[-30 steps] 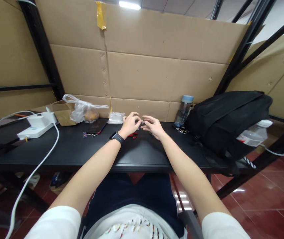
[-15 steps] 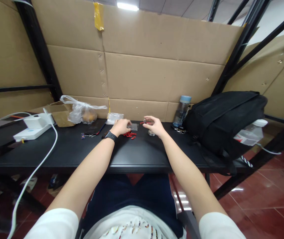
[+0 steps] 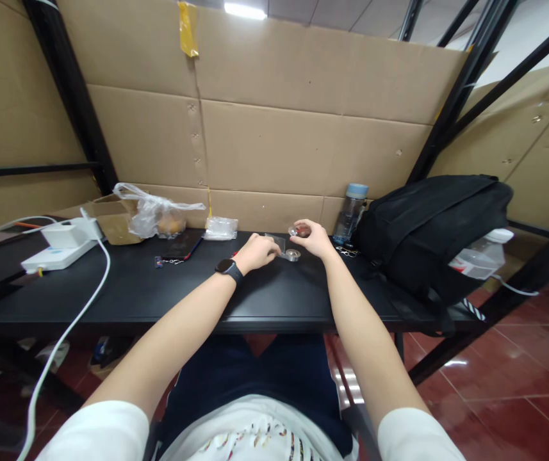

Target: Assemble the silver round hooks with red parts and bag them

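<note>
My right hand point(image 3: 316, 239) is raised just over the table, thumb and fingers closed around a small round clear case point(image 3: 299, 229) with something red in it. Left of it, my left hand point(image 3: 257, 252) bends low over the table with its fingertips drawn together; what they pinch is hidden. Beyond those fingertips lies a thin clear packet point(image 3: 278, 241). A small round clear, silvery piece point(image 3: 293, 255) rests on the tabletop close by them. Only a speck of the red pieces point(image 3: 234, 254) shows beside my left wrist, which wears a dark watch.
On the left of the black table point(image 3: 159, 294) are a white power strip point(image 3: 57, 253), a cardboard box point(image 3: 115, 224), a plastic bag point(image 3: 154, 214) and a phone point(image 3: 182, 246). A white packet point(image 3: 221, 228) lies behind. A bottle point(image 3: 351, 214) and black backpack point(image 3: 432, 230) stand right.
My left hand has moved right, off the red pieces and toward the round clear piece, and now covers most of the red ones. My right hand has shifted slightly right with the case.
</note>
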Motion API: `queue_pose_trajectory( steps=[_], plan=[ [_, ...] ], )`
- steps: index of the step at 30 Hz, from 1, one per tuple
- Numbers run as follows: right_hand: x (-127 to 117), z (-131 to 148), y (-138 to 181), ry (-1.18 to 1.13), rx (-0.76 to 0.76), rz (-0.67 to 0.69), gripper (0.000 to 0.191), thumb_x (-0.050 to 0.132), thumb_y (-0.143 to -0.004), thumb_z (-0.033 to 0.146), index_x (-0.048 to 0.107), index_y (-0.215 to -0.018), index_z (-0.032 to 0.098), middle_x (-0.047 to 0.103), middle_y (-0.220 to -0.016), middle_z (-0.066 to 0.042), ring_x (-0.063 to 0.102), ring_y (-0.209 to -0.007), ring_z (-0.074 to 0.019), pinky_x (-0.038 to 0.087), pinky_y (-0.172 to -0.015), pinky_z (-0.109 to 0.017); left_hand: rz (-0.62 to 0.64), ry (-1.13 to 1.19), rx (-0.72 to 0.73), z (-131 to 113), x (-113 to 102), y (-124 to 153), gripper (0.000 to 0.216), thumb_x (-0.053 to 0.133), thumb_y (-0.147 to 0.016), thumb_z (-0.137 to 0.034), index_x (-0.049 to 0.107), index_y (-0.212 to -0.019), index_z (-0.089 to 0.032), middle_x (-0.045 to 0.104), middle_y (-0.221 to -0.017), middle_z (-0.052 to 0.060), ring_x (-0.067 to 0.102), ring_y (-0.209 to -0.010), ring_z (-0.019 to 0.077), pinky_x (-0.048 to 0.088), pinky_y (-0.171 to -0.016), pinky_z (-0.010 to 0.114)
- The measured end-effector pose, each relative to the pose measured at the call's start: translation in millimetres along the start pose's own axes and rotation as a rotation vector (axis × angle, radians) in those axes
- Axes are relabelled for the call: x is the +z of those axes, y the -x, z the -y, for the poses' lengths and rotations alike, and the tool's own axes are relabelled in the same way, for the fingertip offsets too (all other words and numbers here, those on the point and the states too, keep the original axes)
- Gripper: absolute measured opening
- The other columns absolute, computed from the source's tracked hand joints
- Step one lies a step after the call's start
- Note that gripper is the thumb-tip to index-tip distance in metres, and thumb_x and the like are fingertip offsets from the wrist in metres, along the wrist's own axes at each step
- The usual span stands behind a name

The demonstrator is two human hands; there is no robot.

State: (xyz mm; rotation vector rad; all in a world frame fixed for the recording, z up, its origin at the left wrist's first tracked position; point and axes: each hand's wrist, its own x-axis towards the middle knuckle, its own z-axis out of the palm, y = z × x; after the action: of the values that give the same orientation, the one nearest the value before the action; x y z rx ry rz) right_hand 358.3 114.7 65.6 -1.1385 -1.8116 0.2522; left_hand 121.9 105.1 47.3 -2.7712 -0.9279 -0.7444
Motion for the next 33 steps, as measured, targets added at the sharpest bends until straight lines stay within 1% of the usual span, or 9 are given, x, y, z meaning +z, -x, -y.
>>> queue_pose_trajectory(
  steps=[3, 6, 9, 12, 16, 19, 23, 26, 33],
  plan=[
    [-9.7, -1.3, 2.0, 0.056, 0.026, 0.129, 0.04, 0.084, -0.064, 0.029, 0.072, -0.101, 0.018, 0.075, -0.092, -0.005, 0.066, -0.077, -0.0166, 0.054, -0.077, -0.029, 0.15, 0.022, 0.049, -8.8, 3.1, 0.9, 0.03, 0.057, -0.087, -0.021, 0.076, -0.105, -0.035, 0.074, -0.115, 0.0, 0.066, -0.109, 0.0211, 0.045, -0.094, 0.031],
    [-15.4, 6.7, 6.0, 0.092, 0.045, 0.292, 0.04, 0.085, -0.062, 0.032, 0.073, -0.097, 0.017, 0.076, -0.092, -0.005, 0.066, -0.074, -0.0159, 0.052, -0.07, -0.026, 0.268, 0.078, 0.027, -10.0, -1.3, 3.4, 0.034, 0.061, -0.087, -0.031, 0.071, -0.117, -0.042, 0.073, -0.119, -0.003, 0.067, -0.109, 0.0223, 0.047, -0.094, 0.031],
    [-17.8, 20.4, 10.3, 0.174, 0.076, 0.448, 0.037, 0.087, -0.059, 0.036, 0.076, -0.088, 0.017, 0.076, -0.084, -0.004, 0.067, -0.072, -0.0168, 0.05, -0.067, -0.025, 0.338, 0.144, -0.012, -7.0, -11.3, 5.6, 0.036, 0.069, -0.081, -0.041, 0.072, -0.117, -0.041, 0.075, -0.111, -0.003, 0.07, -0.1, 0.0235, 0.049, -0.089, 0.03],
    [-18.4, 32.9, 13.5, 0.322, 0.107, 0.534, 0.033, 0.089, -0.056, 0.041, 0.077, -0.076, 0.018, 0.075, -0.074, -0.003, 0.068, -0.07, -0.0184, 0.048, -0.063, -0.025, 0.405, 0.188, -0.049, -4.0, -18.5, 7.3, 0.035, 0.069, -0.079, -0.045, 0.074, -0.113, -0.038, 0.076, -0.106, -0.001, 0.069, -0.099, 0.0248, 0.048, -0.092, 0.031],
    [-17.6, 40.4, 15.6, 0.387, 0.109, 0.589, 0.034, 0.088, -0.056, 0.046, 0.078, -0.075, 0.02, 0.075, -0.07, -0.002, 0.068, -0.067, -0.0184, 0.047, -0.059, -0.025, 0.446, 0.143, -0.101, -4.4, -18.9, 8.8, 0.047, 0.073, -0.075, -0.044, 0.068, -0.122, -0.047, 0.06, -0.141, -0.002, 0.047, -0.135, 0.0344, 0.034, -0.111, 0.051],
    [-15.5, 39.2, 15.8, 0.401, 0.107, 0.61, 0.032, 0.089, -0.055, 0.044, 0.078, -0.074, 0.02, 0.075, -0.07, -0.001, 0.068, -0.067, -0.0179, 0.047, -0.06, -0.025, 0.459, 0.101, -0.142, -6.0, -19.2, 9.6, 0.049, 0.073, -0.075, -0.042, 0.067, -0.122, -0.051, 0.053, -0.148, -0.002, 0.038, -0.14, 0.039, 0.027, -0.111, 0.063],
    [-11.6, 33.5, 15.8, 0.399, 0.107, 0.649, 0.03, 0.089, -0.055, 0.04, 0.078, -0.074, 0.02, 0.076, -0.072, -0.001, 0.068, -0.068, -0.018, 0.047, -0.061, -0.024, 0.538, 0.148, -0.114, -1.4, -25.9, 12.1, 0.052, 0.067, -0.081, -0.042, 0.059, -0.131, -0.053, 0.058, -0.144, -0.005, 0.046, -0.136, 0.033, 0.033, -0.112, 0.055],
    [-8.7, 29.9, 15.7, 0.394, 0.109, 0.668, 0.028, 0.089, -0.056, 0.039, 0.078, -0.074, 0.021, 0.075, -0.071, -0.001, 0.068, -0.068, -0.018, 0.047, -0.062, -0.024, 0.568, 0.213, -0.113, 4.8, -32.6, 16.0, 0.049, 0.066, -0.082, -0.047, 0.062, -0.13, -0.05, 0.059, -0.143, -0.005, 0.045, -0.138, 0.0305, 0.036, -0.112, 0.045],
    [3.3, 33.5, 16.9, 0.401, 0.029, 0.646, 0.029, 0.088, -0.057, 0.04, 0.078, -0.078, 0.022, 0.075, -0.075, -0.001, 0.068, -0.071, -0.0182, 0.046, -0.062, -0.024, 0.648, 0.11, -0.149, -3.4, -36.3, 19.7, 0.049, 0.065, -0.082, -0.04, 0.061, -0.127, -0.057, 0.04, -0.157, -0.011, 0.022, -0.15, 0.038, 0.021, -0.116, 0.063]
  ],
)
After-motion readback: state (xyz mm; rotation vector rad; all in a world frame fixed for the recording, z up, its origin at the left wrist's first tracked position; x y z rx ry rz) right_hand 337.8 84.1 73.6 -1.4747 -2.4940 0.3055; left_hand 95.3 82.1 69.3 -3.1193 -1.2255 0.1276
